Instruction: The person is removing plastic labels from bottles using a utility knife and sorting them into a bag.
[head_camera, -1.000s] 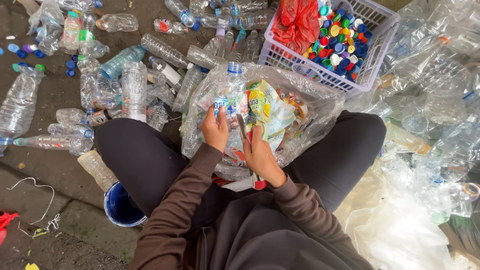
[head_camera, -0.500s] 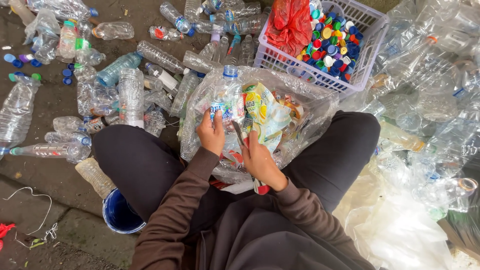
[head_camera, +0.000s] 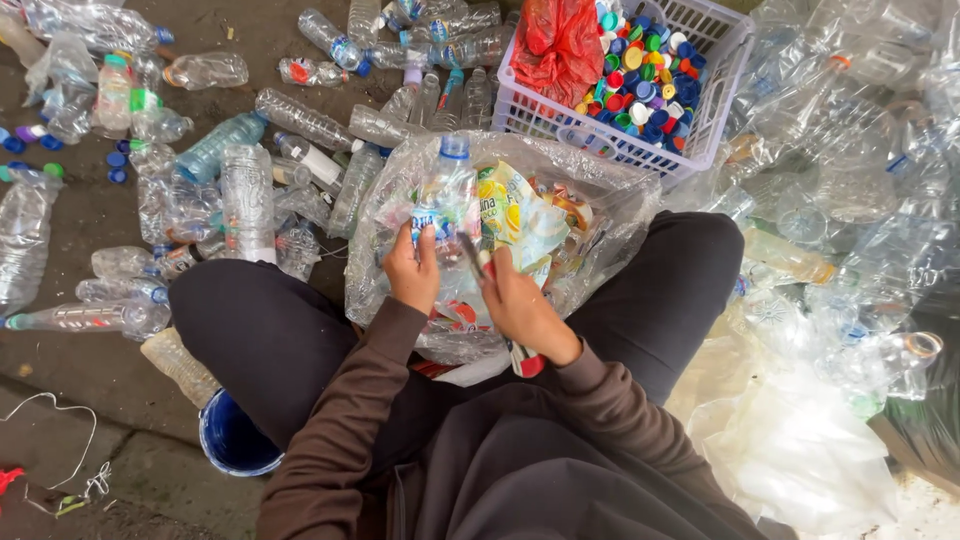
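Note:
My left hand (head_camera: 412, 275) grips a clear plastic bottle (head_camera: 447, 195) with a blue cap, held upright over a clear plastic bag (head_camera: 600, 215) full of peeled labels. My right hand (head_camera: 520, 305) holds a knife with a red handle (head_camera: 525, 360), its blade (head_camera: 470, 250) against the bottle's label. Both hands are between my knees, in brown sleeves.
A white basket (head_camera: 700, 120) with coloured caps and a red bag (head_camera: 555, 40) stands beyond the bag. Several clear bottles (head_camera: 245, 190) lie on the ground to the left. A heap of bare bottles (head_camera: 850, 150) is on the right. A blue bucket (head_camera: 235, 440) sits under my left leg.
The hands have barely moved; the right hand has shifted the knife slightly along the bottle's label.

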